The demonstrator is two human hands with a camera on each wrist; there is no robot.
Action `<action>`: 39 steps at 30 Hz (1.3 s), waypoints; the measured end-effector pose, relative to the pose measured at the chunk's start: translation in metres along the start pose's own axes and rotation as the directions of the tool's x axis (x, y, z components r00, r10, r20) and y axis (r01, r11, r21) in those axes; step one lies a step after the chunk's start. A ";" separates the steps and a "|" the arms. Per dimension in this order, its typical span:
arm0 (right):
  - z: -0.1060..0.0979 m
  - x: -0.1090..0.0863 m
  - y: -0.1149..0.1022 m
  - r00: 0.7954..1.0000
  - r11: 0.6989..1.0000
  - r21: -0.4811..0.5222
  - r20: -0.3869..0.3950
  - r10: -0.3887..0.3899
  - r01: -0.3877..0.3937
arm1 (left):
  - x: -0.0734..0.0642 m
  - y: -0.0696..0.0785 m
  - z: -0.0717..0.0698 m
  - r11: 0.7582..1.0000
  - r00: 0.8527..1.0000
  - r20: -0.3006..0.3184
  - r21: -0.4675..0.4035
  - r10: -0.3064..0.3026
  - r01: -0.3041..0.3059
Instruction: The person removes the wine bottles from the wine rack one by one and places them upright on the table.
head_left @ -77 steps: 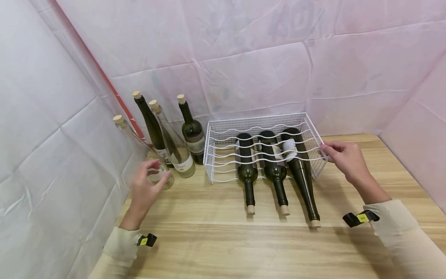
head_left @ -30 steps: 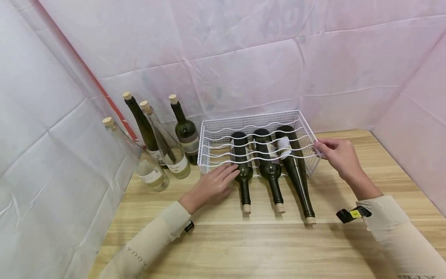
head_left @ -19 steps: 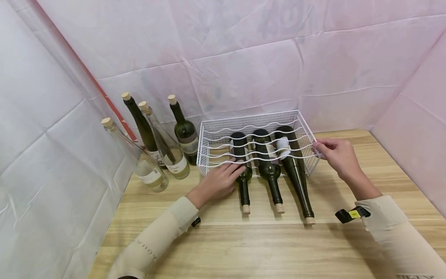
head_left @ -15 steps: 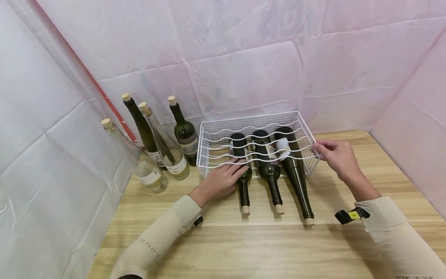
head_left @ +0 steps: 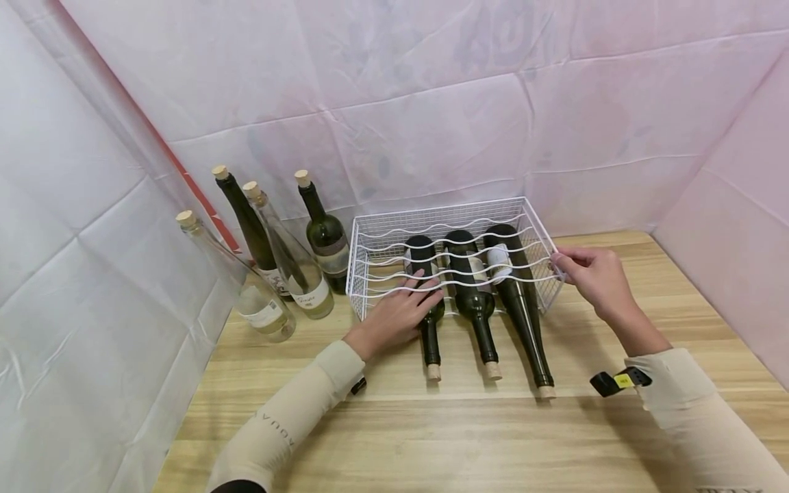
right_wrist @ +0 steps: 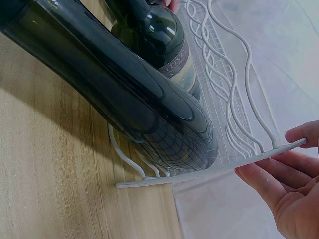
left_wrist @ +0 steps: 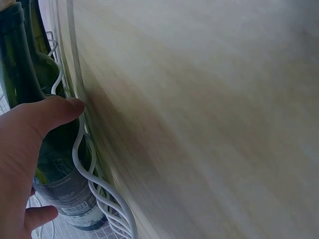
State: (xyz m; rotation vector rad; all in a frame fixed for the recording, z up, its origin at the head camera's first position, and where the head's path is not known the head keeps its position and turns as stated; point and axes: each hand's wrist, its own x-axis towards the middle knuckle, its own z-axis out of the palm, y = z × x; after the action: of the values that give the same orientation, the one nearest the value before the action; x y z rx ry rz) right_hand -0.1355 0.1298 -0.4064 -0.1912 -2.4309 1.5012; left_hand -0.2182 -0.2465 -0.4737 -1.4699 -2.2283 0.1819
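A white wire wine rack (head_left: pixel 439 208) lies on the table, with three dark green wine bottles in it, corks toward me. My left hand (head_left: pixel 397 318) holds the leftmost wine bottle (head_left: pixel 430 342) around its shoulder. In the left wrist view, the thumb crosses that bottle (left_wrist: pixel 60 154) beside the rack's wavy wires (left_wrist: pixel 107 196). At the rack's right end, my right hand (head_left: pixel 599 282) pinches the frame between thumb and fingers, also seen with the rack's end bar (right_wrist: pixel 209 172) in the right wrist view. Beside the held bottle lie the middle bottle (head_left: pixel 477 308) and right bottle (head_left: pixel 524 318).
Several corked bottles stand upright left of the rack: a clear bottle (head_left: pixel 265 308), another clear one (head_left: pixel 311 291), a tall dark one (head_left: pixel 246 219) and a green one (head_left: pixel 329 239). Fabric walls (head_left: pixel 431 123) rise behind and at both sides of the wooden table (head_left: pixel 468 438).
My left hand has moved right, from beside the front clear bottle to the leftmost bottle in the rack, then slightly farther over it. My right hand keeps its pinch on the rack.
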 end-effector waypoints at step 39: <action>0.001 -0.003 -0.001 1.000 0.999 -0.032 -0.010 0.007 -0.007 | -0.012 0.004 -0.005 0.995 0.985 -0.145 -0.009 0.094 -0.096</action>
State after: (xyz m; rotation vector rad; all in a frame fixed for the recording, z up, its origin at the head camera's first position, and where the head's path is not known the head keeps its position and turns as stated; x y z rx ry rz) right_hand -0.1331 0.1282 -0.4062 -0.2131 -2.4505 1.4616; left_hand -0.2086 -0.2557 -0.4743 -1.5480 -2.0515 0.0856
